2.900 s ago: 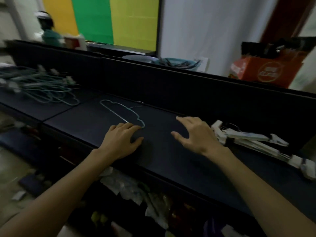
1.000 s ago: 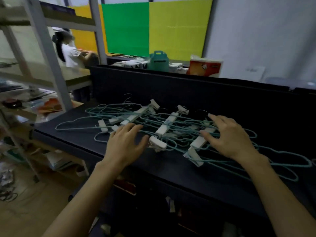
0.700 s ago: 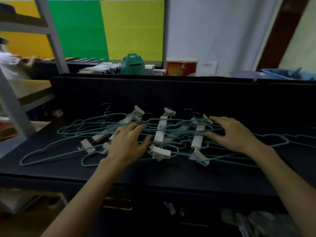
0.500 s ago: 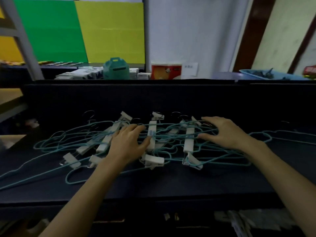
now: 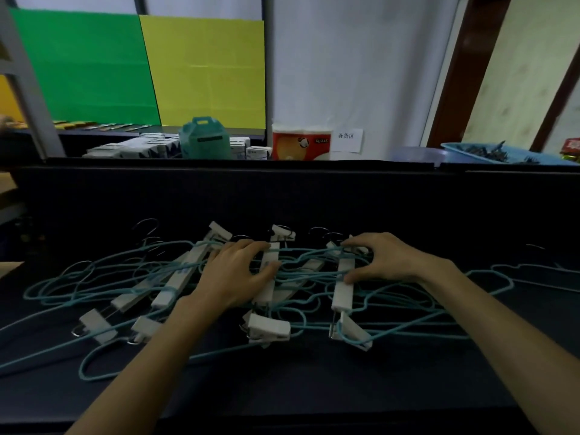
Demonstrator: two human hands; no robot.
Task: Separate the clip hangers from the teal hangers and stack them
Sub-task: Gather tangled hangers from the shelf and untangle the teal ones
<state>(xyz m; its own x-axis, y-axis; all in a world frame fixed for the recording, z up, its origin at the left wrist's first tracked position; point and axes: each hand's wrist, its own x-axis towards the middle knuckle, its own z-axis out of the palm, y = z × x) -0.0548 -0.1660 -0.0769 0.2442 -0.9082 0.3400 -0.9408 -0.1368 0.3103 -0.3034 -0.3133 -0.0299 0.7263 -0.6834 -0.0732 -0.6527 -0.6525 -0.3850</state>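
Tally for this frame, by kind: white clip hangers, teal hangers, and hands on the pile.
White clip hangers: 5 bars visible
Teal hangers: too tangled to count
Hands resting on the pile: 2, left hand and right hand
Total countable: 7

Two bare forearms, no sleeves in view, left hand [image 5: 233, 274] and right hand [image 5: 387, 257] bare too, no gloves, rings, watch or wristbands visible
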